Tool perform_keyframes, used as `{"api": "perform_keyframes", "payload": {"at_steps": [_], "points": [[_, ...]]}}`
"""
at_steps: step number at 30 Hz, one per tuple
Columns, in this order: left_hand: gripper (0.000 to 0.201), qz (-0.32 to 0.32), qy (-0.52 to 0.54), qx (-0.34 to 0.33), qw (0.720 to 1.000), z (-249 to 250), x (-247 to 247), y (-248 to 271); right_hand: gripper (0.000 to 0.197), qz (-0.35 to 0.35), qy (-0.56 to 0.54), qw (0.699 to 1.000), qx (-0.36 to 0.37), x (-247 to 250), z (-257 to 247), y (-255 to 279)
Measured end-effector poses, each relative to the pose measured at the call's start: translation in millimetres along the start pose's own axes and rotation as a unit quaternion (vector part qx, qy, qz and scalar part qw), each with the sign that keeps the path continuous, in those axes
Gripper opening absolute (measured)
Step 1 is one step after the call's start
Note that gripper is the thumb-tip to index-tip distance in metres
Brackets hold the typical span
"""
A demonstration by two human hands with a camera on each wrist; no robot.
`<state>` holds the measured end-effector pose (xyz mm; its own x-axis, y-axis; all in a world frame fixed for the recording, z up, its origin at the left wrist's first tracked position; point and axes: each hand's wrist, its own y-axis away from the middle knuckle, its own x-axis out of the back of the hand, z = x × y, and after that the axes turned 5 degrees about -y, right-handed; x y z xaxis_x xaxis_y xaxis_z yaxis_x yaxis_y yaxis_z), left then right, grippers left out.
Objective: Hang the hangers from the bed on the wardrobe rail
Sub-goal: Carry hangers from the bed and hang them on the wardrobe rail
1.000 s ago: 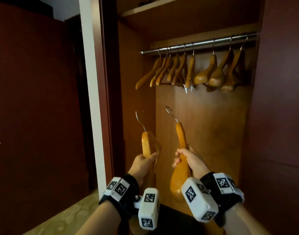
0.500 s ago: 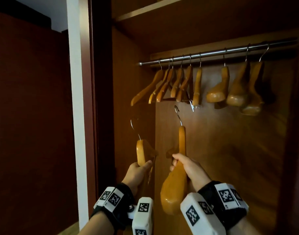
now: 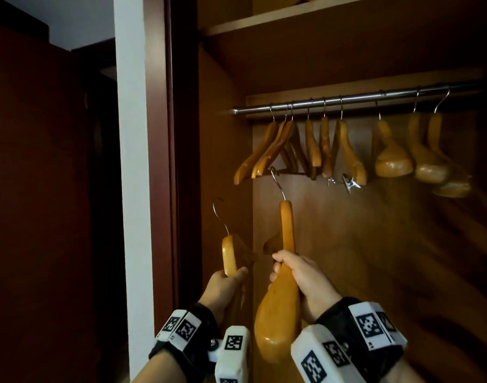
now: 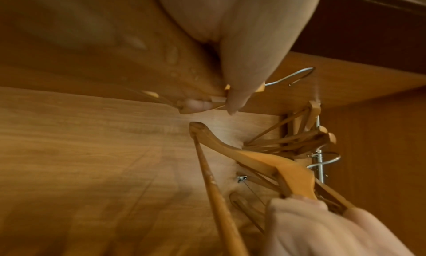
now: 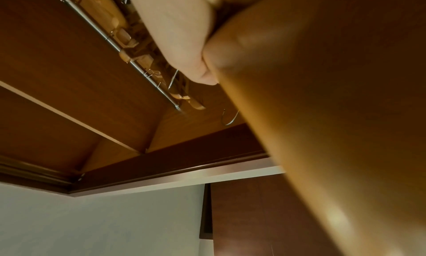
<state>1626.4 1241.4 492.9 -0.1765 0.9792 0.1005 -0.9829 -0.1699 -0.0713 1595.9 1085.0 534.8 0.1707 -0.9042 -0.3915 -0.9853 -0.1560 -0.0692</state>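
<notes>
Holding one wooden hanger apiece, both hands sit low in front of the open wardrobe, and the rail (image 3: 355,99) lies up and ahead of them, running left to right. The right hand (image 3: 306,280) has its fingers wrapped round the broad shoulder of the right hanger (image 3: 281,294), whose long axis stands nearly upright, with the wire hook (image 3: 277,180) at the top. That hook reaches in front of the lower ends of the hung hangers (image 3: 314,147) near the rail's left end, but it is well short of the rail itself. The left hand (image 3: 223,288) grips the left hanger (image 3: 228,254) by its shoulder too, upright as well, its hook lower and further left, against the wardrobe's side wall. So the right hand is the nearer of the two to the rail, and I judge its hanger goes on first: it needs to rise and clear the hanging row before the hook can drop over the bar. There is a gap in the row right of centre that looks the easier landing spot.

Compared with half a second ago, the right hook has climbed from just below the hung row to overlapping it, and the rail sits a little lower and larger in the head view. The left hanger has held its level against the side wall.
</notes>
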Motion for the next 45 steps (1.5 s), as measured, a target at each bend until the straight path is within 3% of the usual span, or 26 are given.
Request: {"api": "perform_keyframes", "payload": {"at_steps": [7, 25, 35, 38, 42, 45], "points": [[0.031, -0.039, -0.007, 0.005, 0.999, -9.3, 16.7, -7.8, 0.014, 0.026, -0.026, 0.999, 0.02, -20.6, 14.6, 6.5], [0.027, -0.088, -0.006, -0.005, 0.996, -1.0, -13.0, -45.4, 0.026, 0.087, -0.046, 0.991, 0.096, -6.1, -54.2, -50.1], [0.031, -0.076, 0.02, 0.033, 0.996, 2.9, -16.2, -67.5, 0.009, 0.096, 0.029, 0.986, 0.131, -40.5, -108.1, -91.1], [0.039, -0.065, 0.029, 0.036, 0.997, 5.7, -13.0, -76.1, 0.017, 0.097, 0.056, 0.983, 0.149, -48.5, -123.0, -104.6], [0.031, -0.054, 0.019, 0.024, 0.998, 11.0, -9.0, -82.1, 0.022, 0.097, 0.066, 0.982, 0.145, -50.5, -128.0, -120.4], [0.029, -0.054, 0.021, 0.023, 0.998, 11.6, -5.9, -87.8, 0.041, 0.128, 0.061, 0.979, 0.147, -46.5, -133.0, -127.1]]}}
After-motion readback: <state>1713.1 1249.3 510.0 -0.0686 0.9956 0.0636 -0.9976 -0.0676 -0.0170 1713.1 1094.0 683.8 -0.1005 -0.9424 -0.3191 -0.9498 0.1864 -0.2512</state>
